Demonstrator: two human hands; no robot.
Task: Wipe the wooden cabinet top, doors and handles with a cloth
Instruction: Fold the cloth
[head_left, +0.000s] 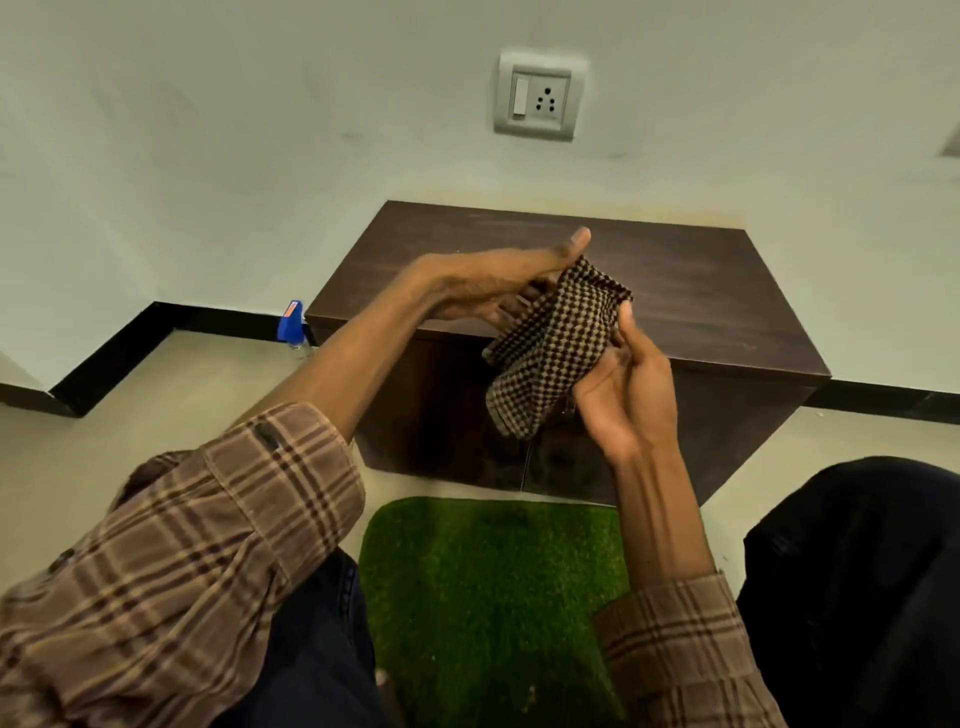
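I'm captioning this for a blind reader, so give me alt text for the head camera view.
Two hands, the left hand and right hand, hold a folded checked cloth in the air in front of a low dark wooden cabinet against a pale wall. A green mat lies before it, and a blue-capped bottle stands at its left.

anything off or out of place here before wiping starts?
Nothing damaged or spilled. Only oddity: a blue spray bottle sits on the floor behind the cabinet's left corner, partly hidden. Both hands hold the checked cloth above the cabinet.
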